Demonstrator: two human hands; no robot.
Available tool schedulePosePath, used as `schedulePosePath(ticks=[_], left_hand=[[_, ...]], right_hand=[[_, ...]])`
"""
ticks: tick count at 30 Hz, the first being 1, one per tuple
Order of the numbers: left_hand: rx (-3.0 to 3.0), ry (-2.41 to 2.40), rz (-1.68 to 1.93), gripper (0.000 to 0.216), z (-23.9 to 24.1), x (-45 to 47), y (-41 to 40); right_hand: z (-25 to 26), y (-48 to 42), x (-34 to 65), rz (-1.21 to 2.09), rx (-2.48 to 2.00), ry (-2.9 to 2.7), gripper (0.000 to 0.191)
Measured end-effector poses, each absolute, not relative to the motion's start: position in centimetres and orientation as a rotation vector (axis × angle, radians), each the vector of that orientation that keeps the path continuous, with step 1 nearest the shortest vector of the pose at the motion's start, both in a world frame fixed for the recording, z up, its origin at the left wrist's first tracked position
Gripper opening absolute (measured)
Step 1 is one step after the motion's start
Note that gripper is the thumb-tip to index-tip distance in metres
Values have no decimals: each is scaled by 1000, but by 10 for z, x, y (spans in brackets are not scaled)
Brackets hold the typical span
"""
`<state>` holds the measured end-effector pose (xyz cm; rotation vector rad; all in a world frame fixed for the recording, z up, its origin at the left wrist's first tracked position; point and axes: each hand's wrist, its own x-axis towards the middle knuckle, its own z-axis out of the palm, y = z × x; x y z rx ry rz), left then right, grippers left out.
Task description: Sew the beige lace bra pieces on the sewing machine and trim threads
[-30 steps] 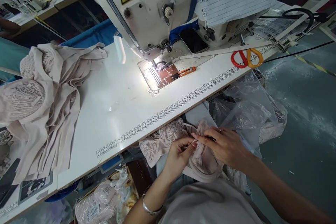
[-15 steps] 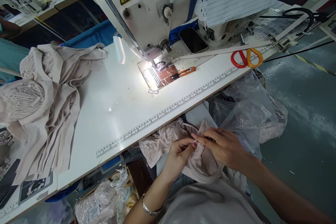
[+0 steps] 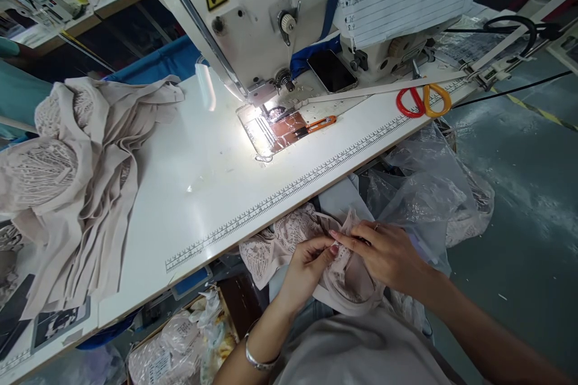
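Note:
My left hand [image 3: 308, 266] and my right hand [image 3: 389, 254] meet over my lap, below the table's front edge. Both pinch a beige lace garment piece [image 3: 289, 237], fingertips touching at its upper edge. My left wrist wears a silver bangle. The fabric bunches between the hands and spills toward my knees. The white sewing machine [image 3: 253, 18] stands on the white table [image 3: 194, 174], its lamp lighting the needle plate [image 3: 271, 126].
A pile of beige lace pieces [image 3: 76, 156] lies at the table's left. An orange thread snip [image 3: 318, 125] rests by the needle plate, red and yellow scissors [image 3: 422, 100] and a phone [image 3: 332, 70] farther right. Clear plastic bags [image 3: 428, 186] hang at my right.
Almost nothing moves. My fingers shift slightly on the fabric's edge while both hands stay in place over my lap.

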<state>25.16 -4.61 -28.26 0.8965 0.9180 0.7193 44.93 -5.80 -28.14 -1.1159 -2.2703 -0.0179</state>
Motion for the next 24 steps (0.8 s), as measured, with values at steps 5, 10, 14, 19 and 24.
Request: schedulePosePath(ticks=[5,10,14,19,24], left_hand=[[895,923,720,34,-283,252,-46],[894,916,714,32,-283,253,-46],[1059,884,744,31,-281,253,-42],[1235,873,683,39,-278,257,-39],[1336,890,601,51,-283,256,-39]], right_hand=[[-281,-58,449,-24,-1113,-2279,48],[-283,-58,449,2,-1099,-2261,53],[-289,-61,447,311,-1102,-2179,49],[-293,-68,434,757,-1151,-1968,45],[-281,-58,444,1400,-1072,-1403,26]])
